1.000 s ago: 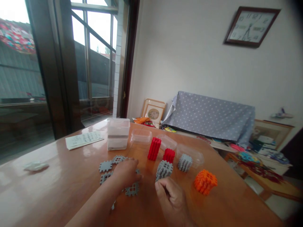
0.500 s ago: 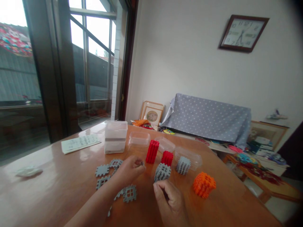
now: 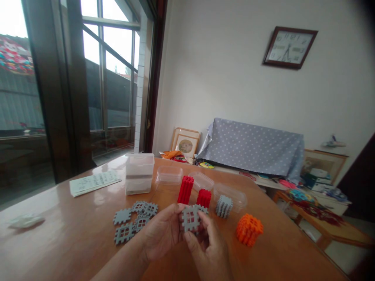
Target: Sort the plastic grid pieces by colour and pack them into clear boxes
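My left hand (image 3: 164,234) and my right hand (image 3: 209,244) meet above the near part of the table. Between them they grip a grey notched plastic tile (image 3: 190,219) with a four-pane window, fingers closed on its edges. Just behind it shows part of a grey tile stack (image 3: 202,209), mostly hidden by the held tile and my right fingers. To the left, loose grey tiles (image 3: 123,216) lie in a cluster, some with windows; my left forearm covers the area in front. A tall red stack (image 3: 185,190) and a shorter red stack (image 3: 204,198) stand beyond my hands.
Another grey stack (image 3: 224,206) and an orange stack (image 3: 250,230) stand to the right. Clear plastic lids (image 3: 169,175) lie behind. A translucent box (image 3: 140,173), written-on papers (image 3: 95,182) and a crumpled wrapper (image 3: 26,221) are on the wooden table (image 3: 73,242).
My left hand has moved right and down to meet my right hand. The window tile now shows held between both hands, in front of the grey stack. The view has shifted slightly.
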`<state>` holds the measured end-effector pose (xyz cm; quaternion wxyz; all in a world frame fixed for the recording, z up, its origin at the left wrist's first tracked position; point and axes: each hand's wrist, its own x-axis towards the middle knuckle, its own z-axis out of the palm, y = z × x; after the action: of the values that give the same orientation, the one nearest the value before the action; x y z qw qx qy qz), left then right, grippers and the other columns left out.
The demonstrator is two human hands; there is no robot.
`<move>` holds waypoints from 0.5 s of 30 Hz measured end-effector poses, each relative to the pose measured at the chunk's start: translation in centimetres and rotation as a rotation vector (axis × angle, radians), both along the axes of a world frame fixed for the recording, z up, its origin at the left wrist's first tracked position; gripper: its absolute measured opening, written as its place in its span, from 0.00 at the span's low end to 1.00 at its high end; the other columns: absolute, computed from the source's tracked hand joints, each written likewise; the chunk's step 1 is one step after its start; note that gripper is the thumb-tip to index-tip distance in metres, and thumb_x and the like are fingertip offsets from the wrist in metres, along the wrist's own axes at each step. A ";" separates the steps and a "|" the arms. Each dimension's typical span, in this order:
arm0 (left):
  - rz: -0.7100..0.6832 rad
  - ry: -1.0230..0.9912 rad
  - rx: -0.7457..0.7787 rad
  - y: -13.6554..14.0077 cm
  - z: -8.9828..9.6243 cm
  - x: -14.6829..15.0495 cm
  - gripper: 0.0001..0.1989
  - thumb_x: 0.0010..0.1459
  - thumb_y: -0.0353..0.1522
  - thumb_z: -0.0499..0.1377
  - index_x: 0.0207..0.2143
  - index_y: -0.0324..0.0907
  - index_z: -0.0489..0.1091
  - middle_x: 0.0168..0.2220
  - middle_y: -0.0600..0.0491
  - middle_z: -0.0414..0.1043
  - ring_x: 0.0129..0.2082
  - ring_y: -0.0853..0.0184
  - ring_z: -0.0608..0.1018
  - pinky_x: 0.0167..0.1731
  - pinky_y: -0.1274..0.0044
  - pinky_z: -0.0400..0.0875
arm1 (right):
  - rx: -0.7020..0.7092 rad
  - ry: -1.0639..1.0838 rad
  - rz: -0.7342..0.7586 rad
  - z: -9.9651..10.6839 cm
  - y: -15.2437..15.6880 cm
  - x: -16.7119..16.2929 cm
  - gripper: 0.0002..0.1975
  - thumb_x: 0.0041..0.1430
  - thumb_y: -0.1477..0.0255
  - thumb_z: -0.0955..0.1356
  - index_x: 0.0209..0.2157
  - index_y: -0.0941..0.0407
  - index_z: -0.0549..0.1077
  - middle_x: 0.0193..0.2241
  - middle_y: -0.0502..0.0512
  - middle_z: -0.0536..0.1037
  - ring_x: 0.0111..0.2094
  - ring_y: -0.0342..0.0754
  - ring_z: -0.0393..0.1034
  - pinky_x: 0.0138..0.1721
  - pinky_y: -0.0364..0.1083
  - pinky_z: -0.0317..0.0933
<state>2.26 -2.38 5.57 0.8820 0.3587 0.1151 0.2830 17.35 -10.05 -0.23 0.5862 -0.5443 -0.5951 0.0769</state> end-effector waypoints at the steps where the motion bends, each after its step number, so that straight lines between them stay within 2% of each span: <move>1: 0.011 0.009 -0.005 0.0 0.0 0.0 0.13 0.62 0.38 0.57 0.41 0.39 0.75 0.41 0.44 0.79 0.41 0.59 0.80 0.40 0.72 0.71 | 0.002 -0.011 -0.013 0.1 -0.1 0.1 0.26 0.59 0.64 0.72 0.57 0.54 0.71 0.44 0.59 0.80 0.40 0.51 0.79 0.39 0.45 0.75; 4: 0.075 0.072 -0.006 0.2 -0.1 0.0 0.13 0.62 0.39 0.58 0.40 0.39 0.74 0.40 0.44 0.80 0.38 0.61 0.81 0.39 0.72 0.72 | 0.007 -0.031 -0.034 0.3 -0.2 0.3 0.26 0.59 0.64 0.72 0.58 0.54 0.71 0.45 0.59 0.80 0.41 0.52 0.78 0.41 0.46 0.75; 9: 0.188 0.212 0.030 0.4 -0.3 0.1 0.12 0.57 0.38 0.63 0.36 0.38 0.73 0.31 0.48 0.79 0.27 0.68 0.78 0.29 0.78 0.68 | -0.042 0.050 -0.056 0.3 0.0 0.4 0.26 0.63 0.64 0.70 0.60 0.55 0.68 0.39 0.57 0.78 0.33 0.48 0.76 0.34 0.45 0.74; 15: 0.243 0.232 0.071 0.4 -0.3 0.4 0.11 0.52 0.36 0.67 0.34 0.37 0.74 0.30 0.50 0.79 0.27 0.70 0.78 0.31 0.79 0.68 | -0.023 0.102 -0.090 0.3 0.3 0.3 0.26 0.61 0.64 0.71 0.60 0.52 0.68 0.43 0.57 0.76 0.37 0.49 0.75 0.38 0.47 0.73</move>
<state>2.65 -2.01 5.30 0.8090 0.4031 0.2486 0.3482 17.67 -9.79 0.02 0.6122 -0.5728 -0.5384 0.0848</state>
